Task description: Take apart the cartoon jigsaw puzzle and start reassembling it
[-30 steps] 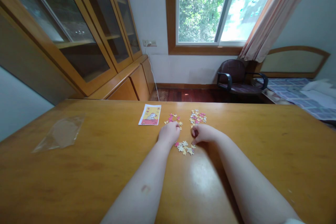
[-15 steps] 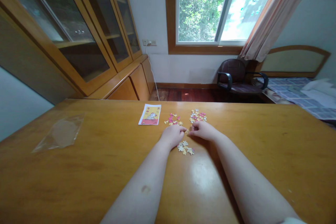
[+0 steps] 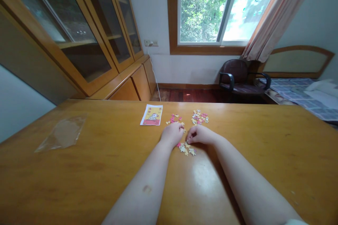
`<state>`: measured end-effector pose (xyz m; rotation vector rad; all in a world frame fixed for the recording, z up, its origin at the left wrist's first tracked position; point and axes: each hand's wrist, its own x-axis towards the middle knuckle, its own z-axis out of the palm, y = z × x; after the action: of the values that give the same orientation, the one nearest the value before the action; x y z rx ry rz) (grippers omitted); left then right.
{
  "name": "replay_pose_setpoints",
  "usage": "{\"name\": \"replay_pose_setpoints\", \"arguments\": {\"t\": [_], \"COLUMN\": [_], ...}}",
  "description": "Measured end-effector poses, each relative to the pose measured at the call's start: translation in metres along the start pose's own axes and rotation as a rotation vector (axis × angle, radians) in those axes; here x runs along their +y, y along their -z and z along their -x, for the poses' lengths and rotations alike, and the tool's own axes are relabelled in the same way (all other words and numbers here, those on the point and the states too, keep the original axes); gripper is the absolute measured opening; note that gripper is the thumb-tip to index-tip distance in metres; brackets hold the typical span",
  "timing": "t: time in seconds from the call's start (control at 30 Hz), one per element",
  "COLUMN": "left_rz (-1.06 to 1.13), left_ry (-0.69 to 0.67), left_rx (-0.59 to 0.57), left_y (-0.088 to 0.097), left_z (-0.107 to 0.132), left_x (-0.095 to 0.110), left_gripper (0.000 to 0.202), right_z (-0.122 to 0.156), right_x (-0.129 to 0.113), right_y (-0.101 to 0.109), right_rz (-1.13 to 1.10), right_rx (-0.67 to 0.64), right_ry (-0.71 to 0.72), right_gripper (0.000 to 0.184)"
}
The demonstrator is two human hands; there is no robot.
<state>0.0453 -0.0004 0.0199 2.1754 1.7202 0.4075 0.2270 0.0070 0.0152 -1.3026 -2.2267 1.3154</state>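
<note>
My left hand (image 3: 172,135) has its fingers closed beside a small pale-yellow jigsaw puzzle piece (image 3: 184,131), which shows at the fingertips. My right hand (image 3: 201,135) is pinched over the far edge of the near group of puzzle pieces (image 3: 182,148), its fingertips on a yellowish piece (image 3: 187,144). That group holds mostly pale pieces, with a pink one near my left wrist. Just beyond my left hand lie pink and yellow pieces (image 3: 173,119), partly covered by it. Past my right hand is a larger mixed pile of pieces (image 3: 200,116).
A picture card (image 3: 151,115) with a white animal on yellow and pink lies left of the pieces. A clear plastic bag (image 3: 63,133) rests on the wooden table (image 3: 92,179) at the left. Beyond the table's far edge stand a glass-door cabinet, an armchair (image 3: 235,77) and a bed.
My right hand has come nearer, from between the groups to the near pieces. My left hand's fingertips have shifted slightly left and away. A pink piece now shows in the near group.
</note>
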Motion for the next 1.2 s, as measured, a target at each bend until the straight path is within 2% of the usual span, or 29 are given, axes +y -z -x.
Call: {"name": "replay_pose_setpoints", "arguments": {"t": [0.13,0.27,0.33,0.5,0.67,0.9,1.1,1.17,1.2], "left_rz": [0.025,0.039,0.037,0.023,0.037,0.002,-0.030,-0.045,-0.052], "left_ry": [0.011,0.024,0.028,0.043,0.017,-0.026,0.047,0.079,0.094], "left_rx": [-0.005,-0.011,-0.013,-0.027,-0.019,-0.089,-0.047,-0.037,-0.035], "left_y": [0.001,0.002,0.003,0.006,0.004,0.002,0.003,0.004,0.005], "left_z": [-0.001,-0.001,-0.001,0.000,0.001,0.000,-0.001,-0.001,-0.001], "left_x": [0.000,0.000,0.001,0.002,0.002,0.001,0.000,0.000,0.000], "left_gripper": [0.032,0.032,0.032,0.030,0.032,0.032,0.032,0.032,0.032], "right_z": [-0.002,-0.003,-0.001,0.003,0.002,-0.001,-0.001,0.001,0.002], "right_x": [0.011,0.020,0.022,0.023,0.023,0.021,0.021,0.015,0.011], "right_y": [0.007,0.016,0.019,0.021,0.020,0.016,0.020,0.018,0.015], "right_rz": [0.008,0.242,0.330,0.326,0.295,0.356,0.410,0.358,0.309], "right_rx": [0.153,0.378,0.444,0.375,0.485,0.376,0.521,0.476,0.405], "right_ry": [0.021,0.010,-0.008,-0.006,-0.055,0.010,-0.144,-0.098,-0.052], "right_gripper": [0.020,0.016,0.013,0.016,0.022,0.016,0.017,0.015,0.015]}}
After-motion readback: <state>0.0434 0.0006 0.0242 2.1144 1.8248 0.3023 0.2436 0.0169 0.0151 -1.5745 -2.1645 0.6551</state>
